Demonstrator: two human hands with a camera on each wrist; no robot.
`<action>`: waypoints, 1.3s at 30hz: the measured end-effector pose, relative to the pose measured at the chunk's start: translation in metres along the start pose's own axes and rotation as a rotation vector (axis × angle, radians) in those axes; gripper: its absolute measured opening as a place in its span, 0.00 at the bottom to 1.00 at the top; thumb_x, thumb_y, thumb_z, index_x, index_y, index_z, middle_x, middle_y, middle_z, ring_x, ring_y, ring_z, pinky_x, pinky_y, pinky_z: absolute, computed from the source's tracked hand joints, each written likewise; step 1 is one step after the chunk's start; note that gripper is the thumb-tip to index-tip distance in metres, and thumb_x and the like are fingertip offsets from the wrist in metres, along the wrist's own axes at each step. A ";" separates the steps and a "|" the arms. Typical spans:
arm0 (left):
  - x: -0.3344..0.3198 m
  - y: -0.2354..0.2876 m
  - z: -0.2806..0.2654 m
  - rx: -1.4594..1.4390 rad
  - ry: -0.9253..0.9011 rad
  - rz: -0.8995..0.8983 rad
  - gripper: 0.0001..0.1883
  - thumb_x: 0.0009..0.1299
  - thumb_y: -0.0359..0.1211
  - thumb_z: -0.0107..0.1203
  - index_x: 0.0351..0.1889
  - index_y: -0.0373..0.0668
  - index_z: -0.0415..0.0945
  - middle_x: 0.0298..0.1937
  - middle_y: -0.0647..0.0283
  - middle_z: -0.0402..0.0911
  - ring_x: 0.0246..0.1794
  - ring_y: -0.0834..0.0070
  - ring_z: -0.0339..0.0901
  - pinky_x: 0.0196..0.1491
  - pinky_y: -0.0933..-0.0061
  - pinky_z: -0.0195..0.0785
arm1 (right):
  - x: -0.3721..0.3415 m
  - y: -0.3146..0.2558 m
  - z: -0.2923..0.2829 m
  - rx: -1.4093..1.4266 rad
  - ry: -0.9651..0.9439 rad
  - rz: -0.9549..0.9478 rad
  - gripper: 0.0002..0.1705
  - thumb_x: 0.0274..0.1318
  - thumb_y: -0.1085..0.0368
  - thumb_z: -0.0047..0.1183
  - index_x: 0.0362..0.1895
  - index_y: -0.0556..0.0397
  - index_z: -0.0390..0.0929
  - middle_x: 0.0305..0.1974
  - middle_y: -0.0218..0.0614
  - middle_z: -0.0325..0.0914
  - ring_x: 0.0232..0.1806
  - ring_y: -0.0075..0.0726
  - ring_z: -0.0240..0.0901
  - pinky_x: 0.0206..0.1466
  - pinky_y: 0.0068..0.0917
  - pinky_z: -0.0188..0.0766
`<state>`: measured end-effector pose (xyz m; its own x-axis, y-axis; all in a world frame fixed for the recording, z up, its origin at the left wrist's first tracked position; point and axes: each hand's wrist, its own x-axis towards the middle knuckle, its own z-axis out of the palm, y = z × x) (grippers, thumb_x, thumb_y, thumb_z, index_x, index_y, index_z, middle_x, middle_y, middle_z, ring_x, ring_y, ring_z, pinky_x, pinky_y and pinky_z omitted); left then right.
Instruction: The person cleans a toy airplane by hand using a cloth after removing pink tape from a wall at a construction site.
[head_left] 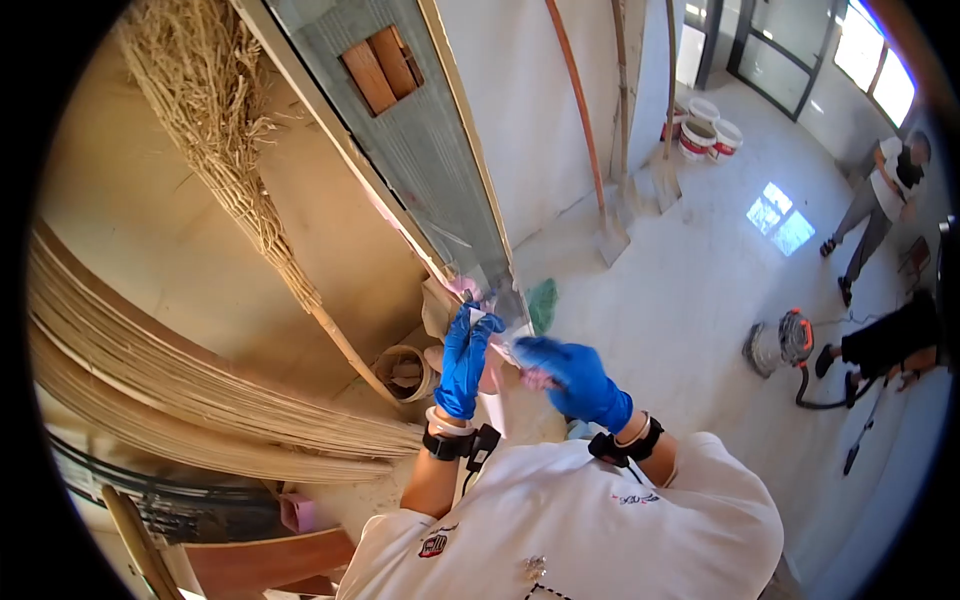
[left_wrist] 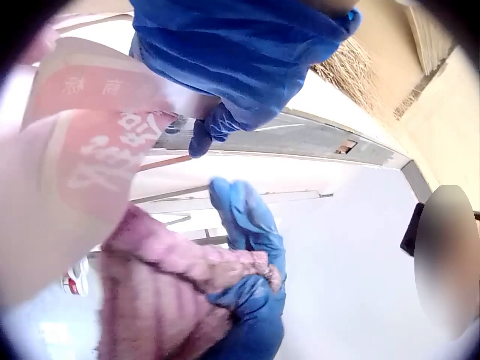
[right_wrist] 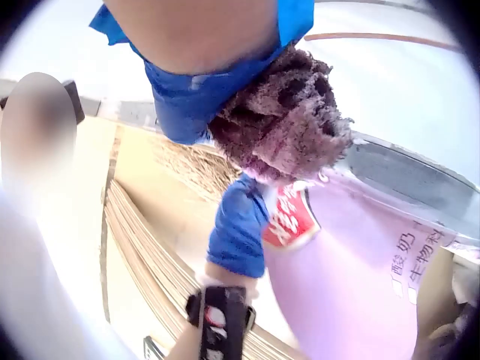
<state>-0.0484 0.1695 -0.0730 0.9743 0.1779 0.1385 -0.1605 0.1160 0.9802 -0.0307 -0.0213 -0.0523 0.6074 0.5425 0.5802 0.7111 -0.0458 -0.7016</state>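
My left hand [head_left: 462, 365], in a blue glove, pinches a pink plastic sheet with a red printed label [right_wrist: 292, 217] at the lower end of a grey upright frame [head_left: 430, 150]. Black print shows on the sheet's far side in the right wrist view. Just to the right, my right hand [head_left: 580, 380], gloved too, grips a fuzzy pink-purple cloth [right_wrist: 289, 120]. Folds of the cloth hang from its fingers in the left wrist view. Both hands work close together, with the cloth near the sheet.
A straw broom [head_left: 250, 190] leans left of the frame, above stacked curved boards [head_left: 200, 390] and a bucket [head_left: 407, 374]. Shovels [head_left: 612, 240] stand against the white wall. Paint buckets [head_left: 698, 138], a vacuum cleaner [head_left: 790, 340] and two people [head_left: 880, 190] are to the right.
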 end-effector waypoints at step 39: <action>-0.098 -0.078 0.015 0.481 0.236 0.132 0.08 0.69 0.25 0.41 0.39 0.35 0.71 0.35 0.66 0.74 0.35 0.79 0.68 0.40 0.77 0.65 | -0.029 0.045 0.088 0.354 0.152 0.425 0.09 0.57 0.67 0.47 0.36 0.60 0.76 0.28 0.34 0.77 0.31 0.24 0.71 0.39 0.24 0.69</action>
<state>-0.1294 0.1286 -0.1607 0.8800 0.3816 0.2828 -0.1343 -0.3714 0.9187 -0.0473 0.0345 -0.1371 0.8767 0.4097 0.2520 0.2477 0.0645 -0.9667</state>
